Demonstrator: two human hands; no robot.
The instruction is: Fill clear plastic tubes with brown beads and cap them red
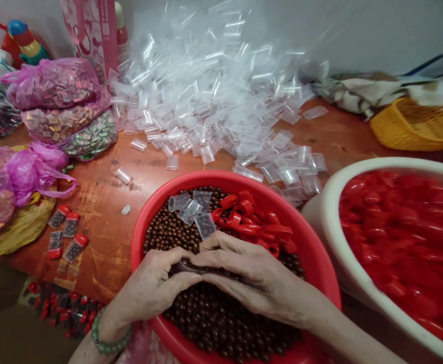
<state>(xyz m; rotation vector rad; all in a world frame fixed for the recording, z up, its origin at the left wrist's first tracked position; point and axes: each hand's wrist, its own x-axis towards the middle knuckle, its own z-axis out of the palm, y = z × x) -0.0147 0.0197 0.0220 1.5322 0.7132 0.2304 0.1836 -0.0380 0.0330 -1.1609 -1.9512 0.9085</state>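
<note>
A red basin (329,268) holds many small brown balls (229,323), a heap of red plastic caps (249,220) and a few clear plastic sleeves (190,211). Over the balls, my left hand (158,283) grips a clear sleeve (191,267) between thumb and fingers, its open end showing. My right hand (244,268) meets it from the other side, fingers curved together against the sleeve, some brown balls visible between thumb and fingers. A green bead bracelet (109,338) circles my left wrist.
Clear sleeves (206,101) are piled at the back. A white tub (329,202) of red caps stands right, below a yellow basket (414,126). Filled red-capped sleeves (69,225) and pink bags (54,86) lie left; more filled pieces (67,308) are below the table edge.
</note>
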